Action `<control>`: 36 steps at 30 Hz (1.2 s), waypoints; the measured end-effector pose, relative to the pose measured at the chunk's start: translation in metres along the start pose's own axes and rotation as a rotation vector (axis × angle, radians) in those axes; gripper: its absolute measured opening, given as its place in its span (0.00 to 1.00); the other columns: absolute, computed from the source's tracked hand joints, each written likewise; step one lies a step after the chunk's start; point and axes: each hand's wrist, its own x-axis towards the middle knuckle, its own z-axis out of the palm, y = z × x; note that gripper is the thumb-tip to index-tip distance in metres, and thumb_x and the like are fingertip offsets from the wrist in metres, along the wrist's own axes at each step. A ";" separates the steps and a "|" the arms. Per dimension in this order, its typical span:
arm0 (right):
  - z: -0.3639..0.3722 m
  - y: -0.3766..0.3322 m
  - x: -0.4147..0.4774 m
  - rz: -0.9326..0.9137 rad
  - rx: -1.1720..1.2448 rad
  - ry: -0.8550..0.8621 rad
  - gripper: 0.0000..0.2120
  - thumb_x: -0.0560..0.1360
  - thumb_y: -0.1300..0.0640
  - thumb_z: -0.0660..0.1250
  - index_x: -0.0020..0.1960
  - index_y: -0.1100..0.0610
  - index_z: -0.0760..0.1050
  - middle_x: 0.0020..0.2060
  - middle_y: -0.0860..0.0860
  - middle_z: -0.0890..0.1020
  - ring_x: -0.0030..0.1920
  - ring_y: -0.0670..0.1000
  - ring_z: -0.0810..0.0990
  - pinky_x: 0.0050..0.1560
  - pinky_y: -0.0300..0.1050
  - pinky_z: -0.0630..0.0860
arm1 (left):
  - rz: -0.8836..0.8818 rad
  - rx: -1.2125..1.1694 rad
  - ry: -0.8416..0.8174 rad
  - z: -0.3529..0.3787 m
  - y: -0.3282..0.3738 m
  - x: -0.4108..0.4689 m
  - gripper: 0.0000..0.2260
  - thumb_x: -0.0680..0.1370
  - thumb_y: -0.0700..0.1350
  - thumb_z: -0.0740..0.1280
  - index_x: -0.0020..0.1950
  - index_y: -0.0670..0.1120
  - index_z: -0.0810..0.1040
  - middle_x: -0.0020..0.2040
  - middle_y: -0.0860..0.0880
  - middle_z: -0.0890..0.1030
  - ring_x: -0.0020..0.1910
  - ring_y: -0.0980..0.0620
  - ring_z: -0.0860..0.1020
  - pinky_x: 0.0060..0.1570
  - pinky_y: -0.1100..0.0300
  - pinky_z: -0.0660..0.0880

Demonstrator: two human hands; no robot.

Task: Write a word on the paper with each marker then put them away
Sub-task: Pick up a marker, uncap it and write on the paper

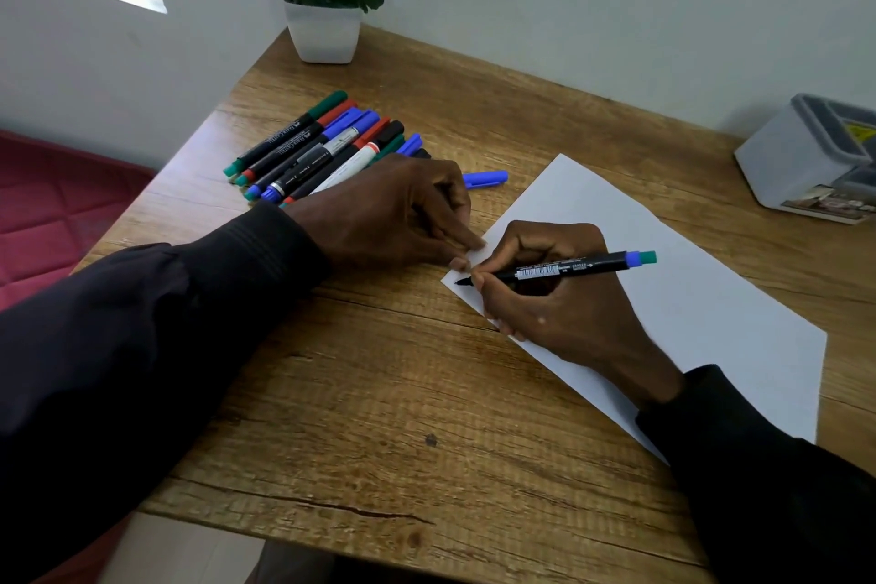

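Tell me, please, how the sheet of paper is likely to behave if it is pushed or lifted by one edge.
The paper looks like one thin sheet, so it would probably droop if lifted by an edge. Lying flat on the desk, it likely slides at a light push, which may be why the left hand presses its corner.

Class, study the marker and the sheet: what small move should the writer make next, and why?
Probably draw the tip across to start the first stroke. The right hand grips the uncapped marker with its tip at a corner of the paper, which looks blank, and the left hand presses its edge steady.
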 end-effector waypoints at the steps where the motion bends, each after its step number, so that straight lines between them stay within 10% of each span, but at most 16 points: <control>1: 0.000 0.000 0.000 -0.004 -0.004 -0.002 0.04 0.74 0.70 0.75 0.43 0.63 0.84 0.33 0.46 0.83 0.30 0.43 0.82 0.34 0.35 0.76 | -0.001 0.001 -0.003 0.000 -0.001 0.000 0.12 0.71 0.46 0.74 0.53 0.57 0.81 0.53 0.58 0.77 0.52 0.64 0.75 0.47 0.75 0.73; 36: 0.003 -0.001 0.000 0.033 0.009 0.090 0.06 0.71 0.67 0.73 0.38 0.60 0.82 0.29 0.50 0.83 0.26 0.48 0.81 0.29 0.39 0.76 | 0.043 -0.036 -0.015 -0.001 0.004 -0.002 0.11 0.69 0.51 0.73 0.47 0.64 0.77 0.54 0.53 0.78 0.54 0.62 0.75 0.47 0.77 0.72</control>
